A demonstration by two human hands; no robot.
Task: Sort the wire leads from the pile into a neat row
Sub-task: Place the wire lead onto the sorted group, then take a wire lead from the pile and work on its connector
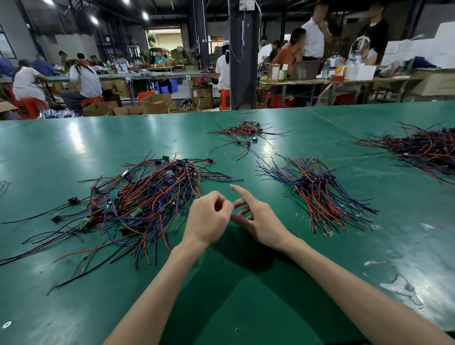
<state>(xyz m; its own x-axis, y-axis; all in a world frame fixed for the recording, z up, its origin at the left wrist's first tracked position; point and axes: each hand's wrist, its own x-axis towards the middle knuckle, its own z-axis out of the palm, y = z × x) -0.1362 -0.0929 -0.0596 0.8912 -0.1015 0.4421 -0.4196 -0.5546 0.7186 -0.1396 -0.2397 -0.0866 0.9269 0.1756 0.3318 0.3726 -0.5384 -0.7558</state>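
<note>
head view, left to right. pile (142,203): lies left of centre on the table (61,308), between the near and far edges. it is a loose tangle of red, blue and black leads (153,193) crossing at all angles, with small green boards (83,222) and black connectors (72,200) on some ends. several leads trail toward the near left corner.

left hand (209,218): just beside the right margin of the pile, fingers curled toward the thumb. whether a lead is pinched cannot be told.

right hand (260,221): close beside the left hand, index finger extended, other fingers loosely spread, nothing visible in it.

small cluster (245,134): toward the far edge, beyond the hands, unsorted.

row (321,193): right of centre. leads lie roughly parallel, connectors gathered in a band at mid-length, ends fanned toward the near edge.

heap (433,151): at the far right edge, dense and tangled.

status, as judged: partly done. one group is laid out, but the pile appears to hold at least as many leads, and the row is fanned rather than strictly neat. left to do: draw leads singly from the pile and add them to the row.
</note>
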